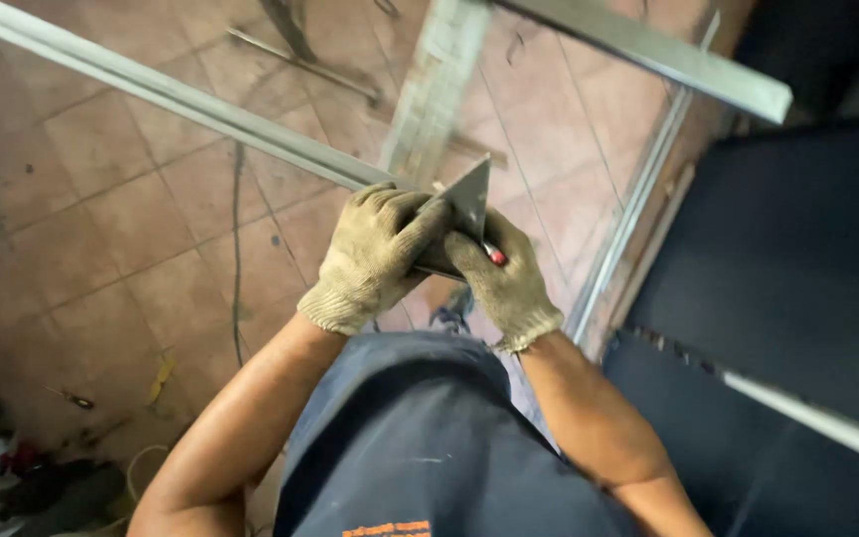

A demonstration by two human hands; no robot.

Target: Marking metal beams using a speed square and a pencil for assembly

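Floor clutter: down at 8 o'clock, small tools and a cable (146,467) lie on the tiled floor (121,209), well apart from the work.
Long rail: a metal angle rail (181,97) runs from 10 o'clock in to the centre, its near end going under the gloves.
Left hand: gloved left hand (370,261) is curled tight over the rail's end and the lower edge of the flat metal plate (469,194), fingers fully closed.
Plate: dead centre, pinched between both hands, its pointed corner sticking up toward 12 o'clock.
Right hand: gloved right hand (504,278) is wrapped shut around something with a red tip (497,257), pressed against the plate; what that tool is, I cannot tell.
Doing it well: my read is keep the plate flush against the rail, thumbs off the sharp edge, both wrists steady.
In the way: a second rail (648,55) crosses at 1 o'clock, close overhead; a thin strip (633,214) runs along the floor at 3 o'clock beside a dark panel (787,259).
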